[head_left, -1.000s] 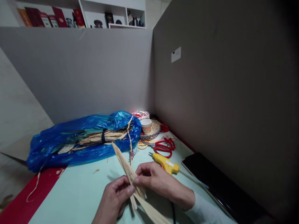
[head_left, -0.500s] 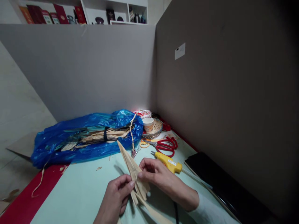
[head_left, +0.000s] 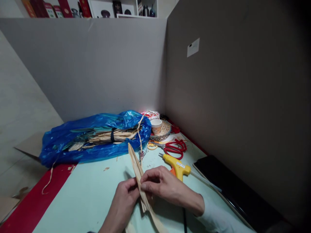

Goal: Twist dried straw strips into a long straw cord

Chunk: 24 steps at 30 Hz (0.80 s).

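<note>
- closed fingers of left hand [head_left: 125, 200] and right hand [head_left: 161, 187] pinching one long pale dried-leaf strip [head_left: 136, 163] over pale green bench [head_left: 85, 200];
- yellow glue gun [head_left: 178, 165] just beside right hand

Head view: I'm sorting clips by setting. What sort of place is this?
Probably a craft desk in a cubicle: grey partitions, yellow glue gun, red scissors, left hand and right hand pinching a dried leaf strip.
</note>
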Available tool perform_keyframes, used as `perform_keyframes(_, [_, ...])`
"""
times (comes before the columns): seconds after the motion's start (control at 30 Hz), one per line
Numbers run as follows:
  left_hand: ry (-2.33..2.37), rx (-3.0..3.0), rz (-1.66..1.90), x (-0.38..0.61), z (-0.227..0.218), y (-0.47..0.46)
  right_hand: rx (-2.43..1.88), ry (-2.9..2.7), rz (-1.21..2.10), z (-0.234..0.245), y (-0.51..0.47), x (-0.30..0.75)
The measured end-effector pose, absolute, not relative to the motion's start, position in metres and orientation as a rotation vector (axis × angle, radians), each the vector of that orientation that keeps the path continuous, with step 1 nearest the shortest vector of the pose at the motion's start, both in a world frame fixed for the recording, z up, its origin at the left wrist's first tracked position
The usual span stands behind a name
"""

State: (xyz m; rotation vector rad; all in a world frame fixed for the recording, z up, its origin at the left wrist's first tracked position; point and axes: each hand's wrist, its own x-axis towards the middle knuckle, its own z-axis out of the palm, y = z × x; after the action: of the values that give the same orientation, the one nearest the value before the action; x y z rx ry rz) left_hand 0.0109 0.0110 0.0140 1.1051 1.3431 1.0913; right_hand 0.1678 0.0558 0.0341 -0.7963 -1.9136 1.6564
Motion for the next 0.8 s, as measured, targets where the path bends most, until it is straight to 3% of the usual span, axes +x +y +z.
perform_keyframes(0.07, [1.356, 1.107, 1.082, 0.011, 0.014, 0.01, -0.836, -1.952, 1.591, 0.037, 0.053, 0.168])
perform_keyframes(0.2, [1.328, 1.166, 1.065, 0.013, 0.016, 0.01, -1.085, -2.018, 1.074, 0.04, 0.046, 0.167])
perform_keyframes(0.27, [1.307, 1.198, 1.05, 0.015, 0.019, 0.009, -1.149, -1.987, 0.965, 0.039, 0.046, 0.166])
perform_keyframes(0.57, [1.319, 1.055, 1.031, 0.015, 0.017, 0.01, -0.913, -1.828, 1.462, 0.033, 0.064, 0.171])
perform_keyframes(0.8, [1.385, 0.996, 1.027, 0.011, 0.018, 0.007, -1.14, -2.095, 1.214, 0.033, 0.064, 0.175])
